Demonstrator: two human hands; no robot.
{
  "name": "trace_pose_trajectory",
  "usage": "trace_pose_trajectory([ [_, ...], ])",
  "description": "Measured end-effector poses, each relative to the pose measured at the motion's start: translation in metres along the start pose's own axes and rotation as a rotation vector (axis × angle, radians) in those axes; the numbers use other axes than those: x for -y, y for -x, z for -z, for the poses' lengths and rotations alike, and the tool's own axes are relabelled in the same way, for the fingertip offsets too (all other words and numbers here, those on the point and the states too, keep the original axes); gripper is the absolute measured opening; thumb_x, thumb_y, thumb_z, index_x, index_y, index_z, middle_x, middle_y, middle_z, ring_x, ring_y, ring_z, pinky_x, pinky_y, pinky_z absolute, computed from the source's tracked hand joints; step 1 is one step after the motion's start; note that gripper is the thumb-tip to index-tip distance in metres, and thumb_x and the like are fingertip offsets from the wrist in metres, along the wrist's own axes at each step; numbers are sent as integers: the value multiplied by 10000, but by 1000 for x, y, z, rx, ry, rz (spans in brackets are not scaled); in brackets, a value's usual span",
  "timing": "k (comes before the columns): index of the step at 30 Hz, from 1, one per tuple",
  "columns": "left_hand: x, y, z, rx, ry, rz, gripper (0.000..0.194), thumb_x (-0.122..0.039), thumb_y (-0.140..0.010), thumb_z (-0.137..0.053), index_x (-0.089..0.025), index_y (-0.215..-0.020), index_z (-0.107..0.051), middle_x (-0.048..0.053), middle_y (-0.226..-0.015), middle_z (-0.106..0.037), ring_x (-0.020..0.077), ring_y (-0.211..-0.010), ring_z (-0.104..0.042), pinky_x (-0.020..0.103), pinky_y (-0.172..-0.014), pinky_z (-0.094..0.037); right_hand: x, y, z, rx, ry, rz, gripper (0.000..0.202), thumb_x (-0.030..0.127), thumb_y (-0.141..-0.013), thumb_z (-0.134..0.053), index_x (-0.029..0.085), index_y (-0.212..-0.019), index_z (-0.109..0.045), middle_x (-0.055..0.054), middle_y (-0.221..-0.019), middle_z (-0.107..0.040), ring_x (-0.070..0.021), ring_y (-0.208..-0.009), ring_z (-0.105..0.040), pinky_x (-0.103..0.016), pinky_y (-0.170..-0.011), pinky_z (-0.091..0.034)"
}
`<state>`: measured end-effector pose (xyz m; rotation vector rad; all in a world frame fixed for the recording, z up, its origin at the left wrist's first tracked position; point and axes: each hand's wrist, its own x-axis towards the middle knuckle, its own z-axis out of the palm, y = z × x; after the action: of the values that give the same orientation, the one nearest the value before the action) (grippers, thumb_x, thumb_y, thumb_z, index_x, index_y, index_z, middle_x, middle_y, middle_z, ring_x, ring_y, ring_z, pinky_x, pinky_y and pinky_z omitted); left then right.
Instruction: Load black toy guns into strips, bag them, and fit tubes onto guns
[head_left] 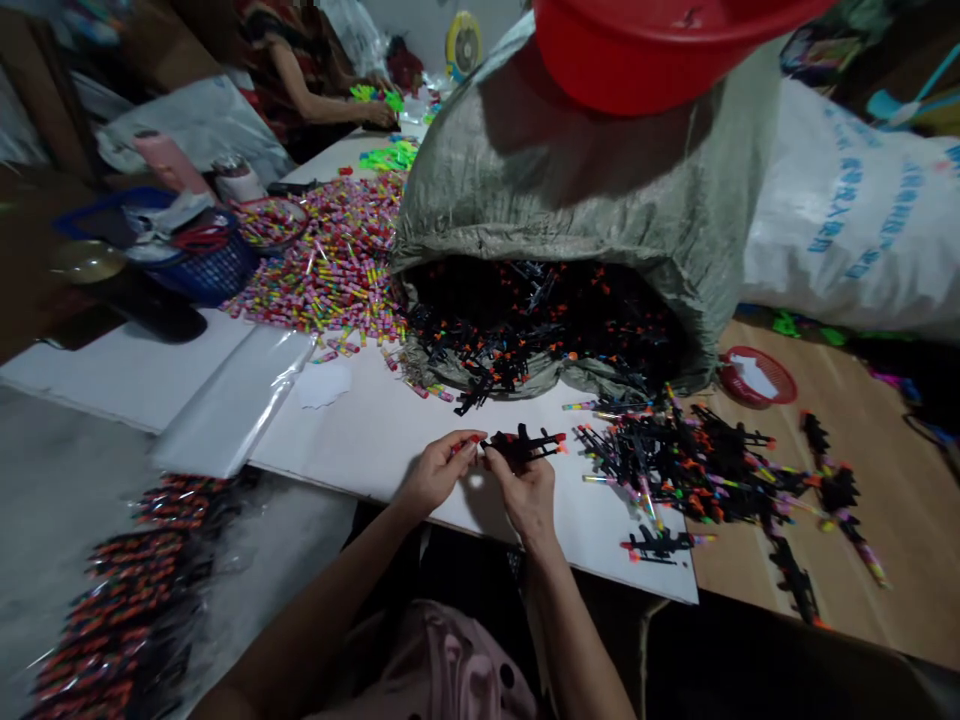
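Note:
My right hand (pixel 531 492) is closed on a black toy gun (pixel 525 442) with red and orange tips, held above the white tabletop. Close beside it, my left hand (pixel 439 472) pinches a small tube (pixel 466 444) with a red end near the back of the gun. Whether tube and gun touch, I cannot tell. Beyond my hands, a large grey-green woven sack (pixel 585 190) lies with its mouth towards me, full of black toy guns (pixel 540 320). To the right is a pile of toy guns (pixel 660 460), several with colourful tubes in them.
Many colourful tubes (pixel 337 260) are heaped at the left, by a blue basket (pixel 217 260) and a dark bottle (pixel 142 300). A red basin (pixel 660 60) rests on the sack. Bagged guns (pixel 127 590) lie low at the left. Another person's arm (pixel 307 90) works at the far end.

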<state>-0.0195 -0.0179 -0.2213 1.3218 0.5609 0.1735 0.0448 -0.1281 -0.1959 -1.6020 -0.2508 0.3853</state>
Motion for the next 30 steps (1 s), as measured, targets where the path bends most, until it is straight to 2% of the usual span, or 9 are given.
trace_pose_trajectory([
  [4,3,5,-4,-45,-197,-169,377,-442,-817,-556,-166,-1038,-688,85,-870,-694,179,-760,-612,280,-724,-494,-5,3,-3,-21,-2,-22,251,414,-650,-694,181,-741,-703,-41,-692,-724,-177,-614,-641,-298,-589,-529],
  [8,10,12,-14,-82,-559,-331,304,-319,-841,-518,-197,-1070,-676,113,-998,-685,229,-924,-626,339,-887,-469,-16,5,-5,-123,-24,-84,302,457,-639,-695,164,-709,-676,-20,-585,-671,-157,-534,-596,-279,-522,-502],
  [12,15,7,-3,-55,-662,-263,331,-299,-820,-550,-205,-1122,-647,95,-974,-673,213,-850,-630,319,-817,-486,-27,-10,20,-191,-159,-161,349,466,-574,-746,170,-733,-655,21,-514,-608,-139,-472,-550,-276,-491,-481],
  [14,13,0,10,-148,-582,-192,396,-316,-794,-592,-194,-1170,-610,60,-887,-662,184,-785,-613,293,-778,-484,-28,-23,35,-320,-258,-133,379,504,-571,-735,187,-748,-629,24,-546,-611,-132,-494,-559,-273,-508,-486],
  [16,12,-6,21,-239,-443,-108,461,-301,-754,-633,-177,-1194,-578,23,-815,-632,147,-716,-582,268,-746,-478,-29,-36,38,-332,-262,-115,393,529,-582,-712,191,-754,-611,10,-586,-628,-132,-517,-571,-267,-505,-482],
  [21,17,-9,20,-139,-84,62,665,-271,-636,-690,-203,-1268,-491,41,-998,-572,78,-616,-532,228,-568,-459,-36,-62,-15,-71,101,-105,282,441,-606,-695,189,-646,-576,24,-528,-589,-114,-486,-510,-232,-459,-393],
  [25,19,-6,30,-173,66,85,620,-325,-571,-728,-148,-1137,-549,23,-844,-578,111,-629,-579,260,-594,-483,-42,-66,-44,14,130,-161,292,439,-623,-657,207,-538,-502,61,-409,-484,-92,-411,-440,-217,-423,-330],
  [27,17,-6,44,-239,85,62,578,-337,-540,-749,-136,-1055,-581,21,-806,-597,121,-638,-587,271,-618,-489,-43,-57,-30,15,-47,-235,307,473,-631,-650,204,-567,-516,58,-418,-492,-86,-379,-420,-212,-385,-311],
  [30,14,-12,61,-322,28,29,486,-366,-590,-718,-138,-1006,-612,33,-816,-624,124,-635,-582,262,-595,-476,-36,-43,25,-63,-205,-276,342,496,-574,-714,202,-604,-544,37,-458,-538,-82,-365,-409,-203,-339,-293],
])
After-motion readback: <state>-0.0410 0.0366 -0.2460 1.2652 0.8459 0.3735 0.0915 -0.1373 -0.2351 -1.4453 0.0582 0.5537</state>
